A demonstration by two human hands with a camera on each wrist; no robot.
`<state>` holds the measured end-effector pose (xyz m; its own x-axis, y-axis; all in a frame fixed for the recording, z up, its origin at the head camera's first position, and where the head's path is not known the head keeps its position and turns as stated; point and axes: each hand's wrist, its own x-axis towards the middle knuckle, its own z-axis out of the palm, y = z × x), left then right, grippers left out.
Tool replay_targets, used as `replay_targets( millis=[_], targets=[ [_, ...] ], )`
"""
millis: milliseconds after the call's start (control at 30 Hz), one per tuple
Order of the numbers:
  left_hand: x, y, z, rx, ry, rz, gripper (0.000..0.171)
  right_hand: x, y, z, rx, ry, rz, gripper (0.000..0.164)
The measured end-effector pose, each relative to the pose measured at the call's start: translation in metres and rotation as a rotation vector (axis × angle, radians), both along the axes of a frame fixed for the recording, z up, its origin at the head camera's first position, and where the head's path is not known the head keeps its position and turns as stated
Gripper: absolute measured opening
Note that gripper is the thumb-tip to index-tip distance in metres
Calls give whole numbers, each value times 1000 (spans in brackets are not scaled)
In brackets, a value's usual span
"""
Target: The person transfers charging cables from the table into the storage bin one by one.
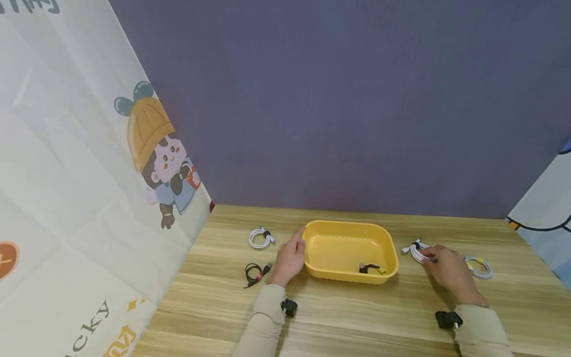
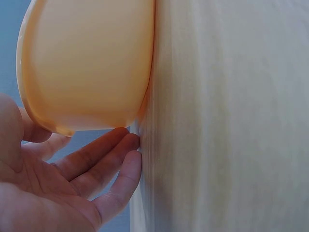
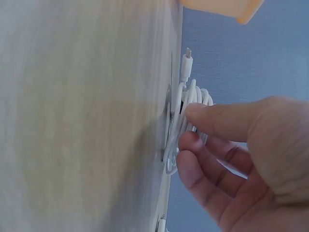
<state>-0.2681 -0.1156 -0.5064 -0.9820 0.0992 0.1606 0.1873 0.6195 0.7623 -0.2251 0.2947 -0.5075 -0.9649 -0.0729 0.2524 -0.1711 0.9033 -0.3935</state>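
Note:
My left hand [image 1: 289, 259] holds the left end of a yellow plastic basin [image 1: 343, 225], its thumb at the rim. In the left wrist view, the fingers [image 2: 104, 166] spread along the basin's outer wall near the tabletop. Inside the basin, toward its front right, lies a short black cable [image 1: 365, 268] with a yellow part. To the right of the basin, my right hand [image 1: 450, 271] pinches a coiled white cable [image 1: 417, 252] with a black tie. The right wrist view shows thumb and fingertips on the coil [image 3: 181, 123], its white plug sticking out.
Left of the basin lie a white coiled cable [image 1: 258, 239] with a black tie and a black coiled cable [image 1: 253, 273] with a red tie. A pale coiled cable [image 1: 481, 267] with a yellow tie lies beyond my right hand. A dark partition [image 1: 339, 109] backs the wooden table [image 1: 348, 317].

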Motion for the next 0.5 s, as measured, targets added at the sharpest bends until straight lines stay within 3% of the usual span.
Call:
replay_targets(
  millis=[267,500],
  targets=[
    [1,0,0,-14,6,5,46,0,-1,1,-12,18,-7,18],
    [1,0,0,-11,7,11,46,0,-3,2,-17,99,-31,16]
  ],
)
